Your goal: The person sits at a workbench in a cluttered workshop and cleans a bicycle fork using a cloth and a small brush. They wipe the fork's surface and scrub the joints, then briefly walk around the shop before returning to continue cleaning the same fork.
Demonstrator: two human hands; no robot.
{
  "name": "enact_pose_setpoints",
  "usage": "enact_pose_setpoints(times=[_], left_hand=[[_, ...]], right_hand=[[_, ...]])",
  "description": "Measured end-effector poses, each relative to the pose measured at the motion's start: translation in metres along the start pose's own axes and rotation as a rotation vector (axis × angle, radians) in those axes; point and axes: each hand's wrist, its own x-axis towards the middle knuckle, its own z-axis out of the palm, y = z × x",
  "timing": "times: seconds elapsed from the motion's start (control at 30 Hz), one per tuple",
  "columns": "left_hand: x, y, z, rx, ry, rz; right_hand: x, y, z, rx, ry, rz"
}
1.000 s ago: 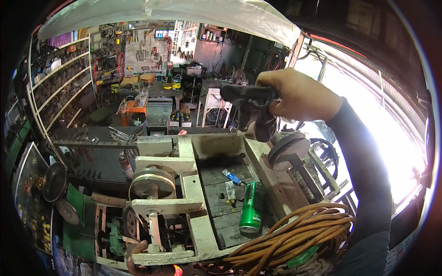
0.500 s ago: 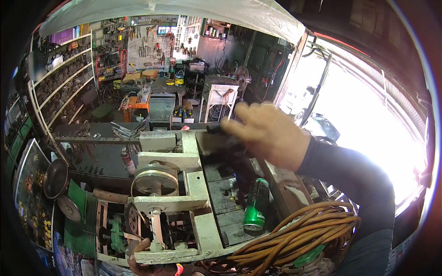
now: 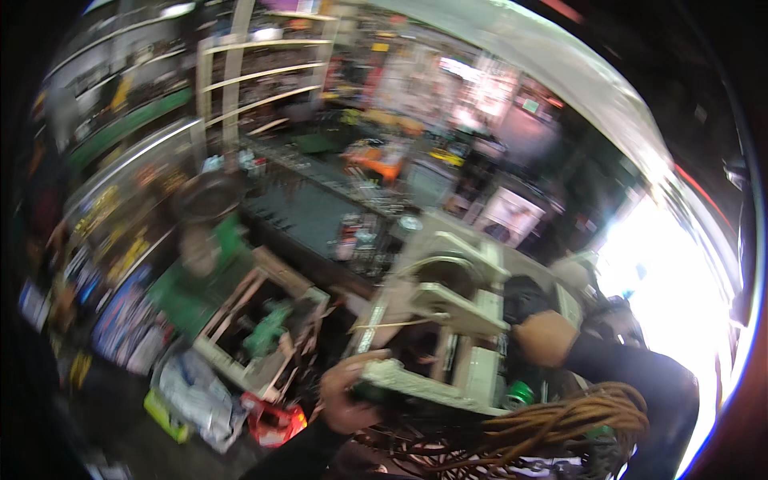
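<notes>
Fingers of my left hand (image 3: pixel 346 398) wrap round the near left corner of a cream-painted metal machine frame (image 3: pixel 428 384). A belt pulley (image 3: pixel 445 277) sits between the frame's crossbars. My right hand (image 3: pixel 546 336), in a dark sleeve, is over the frame's right side, blurred, with its fingers hidden. Right against it is a black object (image 3: pixel 524 296) whose kind I cannot make out; whether the hand holds it is unclear. A green can (image 3: pixel 520 394) stands below that hand, next to a coil of orange-brown cable (image 3: pixel 572 424).
A second frame with a green motor (image 3: pixel 268 330) lies to the left. Plastic bags (image 3: pixel 196 396) and a red package (image 3: pixel 274 420) are on the floor beside it. Behind are a dark workbench (image 3: pixel 300 212) and loaded shelves (image 3: pixel 268 80). Bright daylight enters at the right.
The view has swung left and tilted, blurring the scene. My right hand has come down closer to the frame. My left hand, partly hidden before, now shows on the frame's corner.
</notes>
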Motion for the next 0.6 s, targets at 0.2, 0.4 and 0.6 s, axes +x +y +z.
enact_pose_setpoints(times=[0.2,0.4,0.6], left_hand=[[0.001,0.012,-0.002,0.061,-0.038,-0.005],[-0.007,0.0,0.009,0.243,0.068,-0.019],[0.003,0.065,0.003,0.204,0.024,-0.391]], right_hand=[[0.006,0.042,0.029,-0.054,0.116,-0.142],[-0.026,0.037,-0.058,0.31,0.768,0.084],[-0.062,0.173,-0.026,0.2,1.38,-0.096]])
